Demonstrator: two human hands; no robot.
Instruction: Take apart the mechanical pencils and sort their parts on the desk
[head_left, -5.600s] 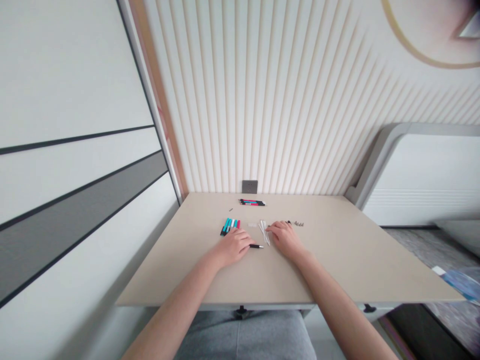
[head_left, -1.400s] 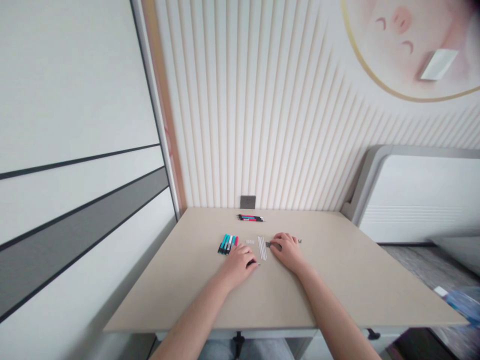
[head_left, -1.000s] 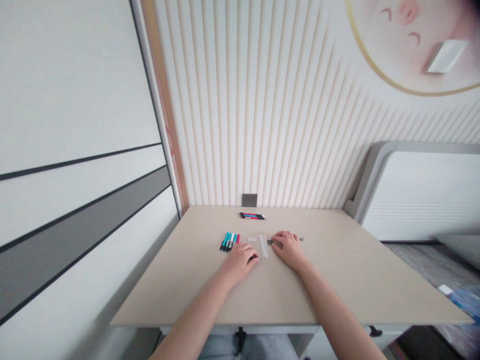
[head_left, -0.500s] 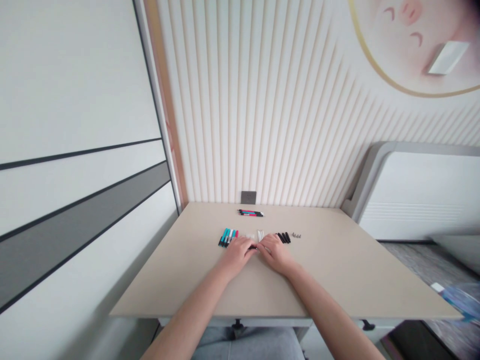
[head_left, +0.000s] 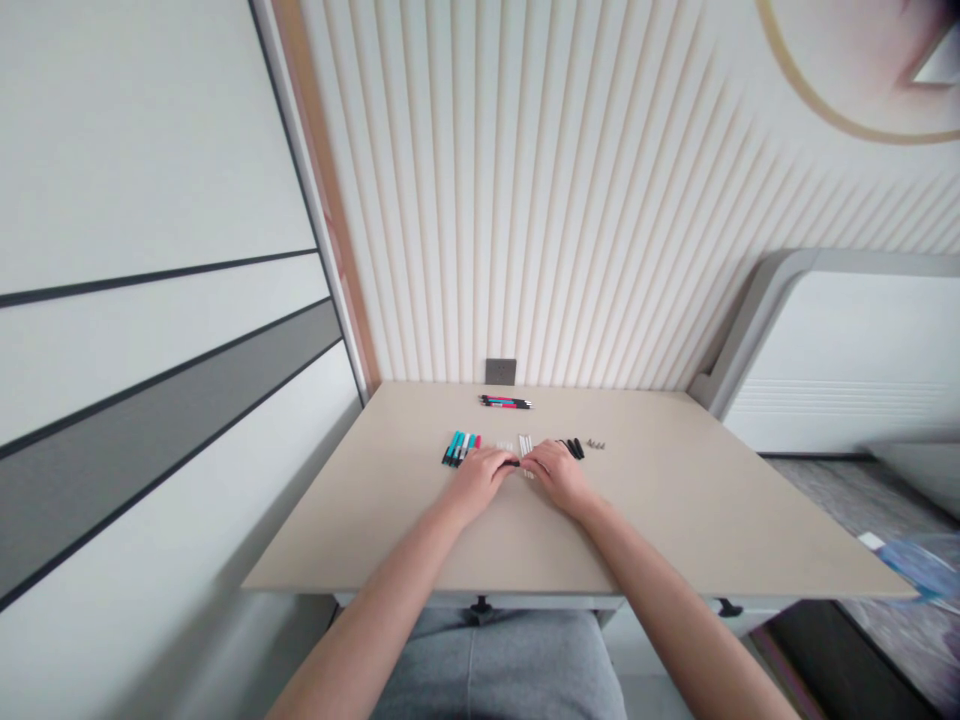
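My left hand [head_left: 480,474] and my right hand [head_left: 553,468] meet above the table, fingertips pinched on the two ends of a short black pen part [head_left: 514,463]. Most of that part is hidden by my fingers. Just left of my left hand lies a row of teal, white and pink pen barrels [head_left: 457,446] with black ends. Small clear pieces [head_left: 505,445] lie behind my fingertips. Thin white refills [head_left: 526,442] lie beyond my right fingertips, partly covered. Close to my right hand are several black pen parts [head_left: 575,448], and beyond them small metallic pieces [head_left: 596,445].
Several whole pens [head_left: 507,402] lie together at the back of the beige table [head_left: 652,520]. A dark socket [head_left: 501,372] sits on the ribbed wall behind. A white cabinet [head_left: 187,420] stands left, a grey-white headboard [head_left: 862,350] right.
The camera view has tilted down and shifted slightly, so the table sits higher. Both hands keep their pinch, with more of the black part showing between the fingertips.
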